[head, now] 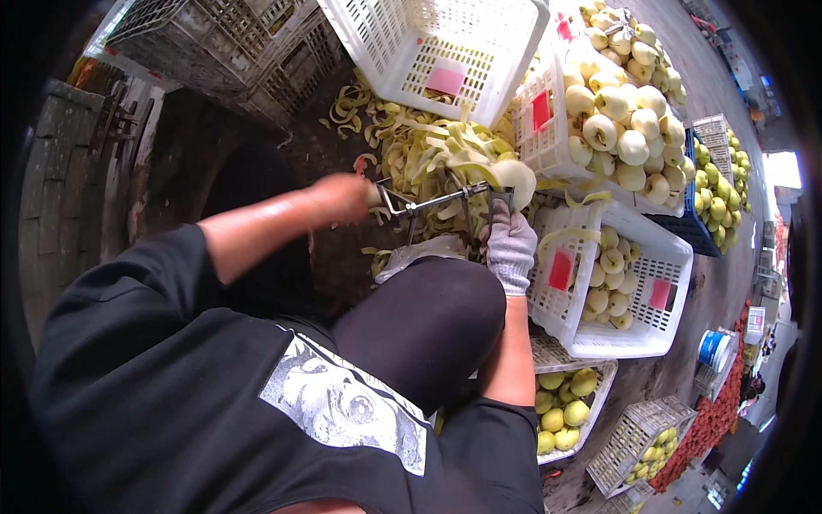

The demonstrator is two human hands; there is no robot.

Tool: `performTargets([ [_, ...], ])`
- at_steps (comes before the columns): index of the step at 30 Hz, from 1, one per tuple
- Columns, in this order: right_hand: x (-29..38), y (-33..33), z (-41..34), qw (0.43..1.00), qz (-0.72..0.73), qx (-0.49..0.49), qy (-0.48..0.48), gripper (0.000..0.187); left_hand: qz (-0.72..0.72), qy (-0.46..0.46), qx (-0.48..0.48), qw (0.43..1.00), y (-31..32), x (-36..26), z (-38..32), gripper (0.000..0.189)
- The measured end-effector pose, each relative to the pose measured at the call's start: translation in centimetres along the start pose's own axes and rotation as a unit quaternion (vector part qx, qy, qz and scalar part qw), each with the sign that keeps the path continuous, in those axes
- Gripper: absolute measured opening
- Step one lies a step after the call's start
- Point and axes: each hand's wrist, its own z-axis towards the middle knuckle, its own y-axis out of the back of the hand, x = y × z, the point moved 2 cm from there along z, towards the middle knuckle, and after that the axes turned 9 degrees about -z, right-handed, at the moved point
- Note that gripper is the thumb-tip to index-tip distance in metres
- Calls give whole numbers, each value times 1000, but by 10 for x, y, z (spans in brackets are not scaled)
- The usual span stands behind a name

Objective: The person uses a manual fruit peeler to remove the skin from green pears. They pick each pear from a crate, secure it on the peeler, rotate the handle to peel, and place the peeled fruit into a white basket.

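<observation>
My left hand (pixel 343 198), bare and motion-blurred, grips the crank handle (pixel 373 194) of a metal hand-crank peeling stand. The bent steel shaft (pixel 443 200) runs right to a pale, largely peeled fruit (pixel 515 182), apparently a pear or apple. My right hand (pixel 508 243), in a grey knit glove, is closed around a small flat metal tool (pixel 500 200) held against the near side of the fruit. A curl of green peel lies along the fruit's left side. Beyond and below the shaft is a heap of yellow-green peelings (pixel 443 141). A clear plastic bag (pixel 420 252) lies beside my knee.
A white crate (pixel 539 132) heaped with peeled fruit stands at upper right. Another white crate (pixel 623 350) below it holds more, and a crate of unpeeled fruit (pixel 578 450) is beside my right arm. An empty-looking white crate (pixel 385 70) tilts over the peelings. Dirty stacked crates (pixel 225 58) stand upper left.
</observation>
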Motion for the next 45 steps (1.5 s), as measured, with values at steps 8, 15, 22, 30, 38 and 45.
performTargets([
  [8,-12,-2,11,948,-247,-118,164,27,-16,16,48,999,37,-24,-30,21],
  [15,-41,34,-15,887,-365,-197,206,19,-47,-90,195,975,-48,12,1,33],
  [22,-35,44,7,934,329,-91,-103,39,-46,-298,-146,942,33,-41,23,67],
  [30,25,-11,28,976,194,-103,2,63,-72,-239,-113,962,-13,-120,81,37],
  [38,21,-6,36,975,201,-52,-81,66,-34,-253,-174,951,-16,-102,89,45],
  [45,27,7,39,952,216,-178,-127,67,-87,-171,-178,965,-23,-131,84,60],
])
